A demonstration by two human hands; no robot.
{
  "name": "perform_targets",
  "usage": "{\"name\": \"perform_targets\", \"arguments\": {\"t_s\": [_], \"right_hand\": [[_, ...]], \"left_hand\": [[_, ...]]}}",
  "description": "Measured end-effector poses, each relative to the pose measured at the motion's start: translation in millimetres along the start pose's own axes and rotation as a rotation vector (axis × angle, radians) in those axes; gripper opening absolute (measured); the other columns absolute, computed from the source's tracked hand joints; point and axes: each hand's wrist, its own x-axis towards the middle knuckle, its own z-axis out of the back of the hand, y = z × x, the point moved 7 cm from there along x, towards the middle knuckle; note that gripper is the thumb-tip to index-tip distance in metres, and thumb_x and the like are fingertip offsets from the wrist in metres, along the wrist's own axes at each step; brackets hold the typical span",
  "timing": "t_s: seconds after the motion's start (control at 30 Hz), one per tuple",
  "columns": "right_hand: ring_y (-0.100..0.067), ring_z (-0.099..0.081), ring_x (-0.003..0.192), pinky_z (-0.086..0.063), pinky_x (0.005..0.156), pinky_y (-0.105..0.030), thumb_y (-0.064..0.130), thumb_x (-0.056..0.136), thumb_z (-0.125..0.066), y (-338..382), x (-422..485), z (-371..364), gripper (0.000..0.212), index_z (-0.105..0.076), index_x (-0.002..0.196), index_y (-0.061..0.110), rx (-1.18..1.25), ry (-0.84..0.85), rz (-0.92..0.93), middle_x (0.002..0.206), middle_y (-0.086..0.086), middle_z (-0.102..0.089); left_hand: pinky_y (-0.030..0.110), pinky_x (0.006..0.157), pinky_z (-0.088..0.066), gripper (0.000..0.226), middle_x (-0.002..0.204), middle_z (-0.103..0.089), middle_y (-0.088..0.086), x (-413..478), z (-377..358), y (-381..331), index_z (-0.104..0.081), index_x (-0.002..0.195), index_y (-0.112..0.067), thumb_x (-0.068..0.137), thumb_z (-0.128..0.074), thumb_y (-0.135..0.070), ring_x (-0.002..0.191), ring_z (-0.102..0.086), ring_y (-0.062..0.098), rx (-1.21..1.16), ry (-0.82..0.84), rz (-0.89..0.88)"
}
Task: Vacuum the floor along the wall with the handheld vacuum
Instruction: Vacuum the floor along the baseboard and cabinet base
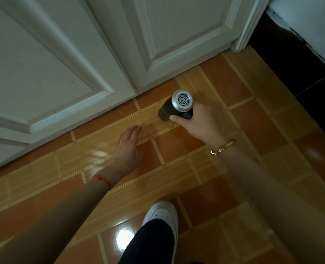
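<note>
My right hand [200,123] grips the handheld vacuum [174,105], a dark cylinder with a silver vented rear cap facing the camera. Its nozzle end points down at the orange tiled floor [177,145], close to the bottom edge of the white panelled doors [93,60]; the nozzle tip is hidden behind the body. My left hand [128,143] hovers above the tiles to the left of the vacuum with straight fingers, holding nothing. A gold bracelet sits on my right wrist and a red string on my left.
A white door frame [247,29] stands at the upper right, with a dark strip of wall base [295,60] beyond it. My white shoe and dark trouser leg [161,225] are at the bottom centre. Glossy tiles stretch to the right and front.
</note>
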Motion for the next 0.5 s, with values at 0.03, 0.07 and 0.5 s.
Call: {"name": "perform_targets", "arguments": {"t_s": [0.03, 0.07, 0.5], "right_hand": [[-0.012, -0.063, 0.086, -0.044, 0.065, -0.015, 0.041, 0.078, -0.076, 3.8, 1.8, -4.8, 0.051, -0.061, 0.117, 0.013, -0.004, 0.034, 0.015, 0.106, -0.001, -0.069], [-0.01, -0.061, 0.083, -0.042, 0.064, -0.013, 0.039, 0.078, -0.076, 8.3, 3.8, -8.8, 0.049, -0.061, 0.117, 0.013, -0.011, 0.064, 0.034, 0.106, -0.001, -0.069], [-0.026, -0.066, 0.103, -0.058, 0.077, -0.041, 0.049, 0.078, -0.073, 35.7, 38.8, -15.2, 0.06, -0.057, 0.122, 0.012, -0.268, -0.055, 0.085, 0.117, -0.008, -0.068]], "left_hand": [[0.05, 0.12, -0.025, 0.084, 0.16, -0.023, 0.008, -0.1, 0.9, 3.3, -0.017, 0.154, -0.017, 0.086, -0.067, -0.012, 0.147, -0.023, 0.027, -0.005, -0.002, 0.005], [0.05, 0.119, -0.026, 0.084, 0.159, -0.023, 0.008, -0.6, 1.7, 6.6, -0.018, 0.154, -0.018, 0.086, -0.067, -0.013, 0.147, -0.024, 0.027, -0.009, -0.004, 0.007], [0.062, 0.12, 0.002, 0.116, 0.162, 0.025, -0.001, -12.1, -41.3, 32.7, 0.018, 0.153, -0.023, 0.077, -0.054, -0.074, 0.148, 0.023, 0.025, 0.141, 0.221, -0.011]]}}
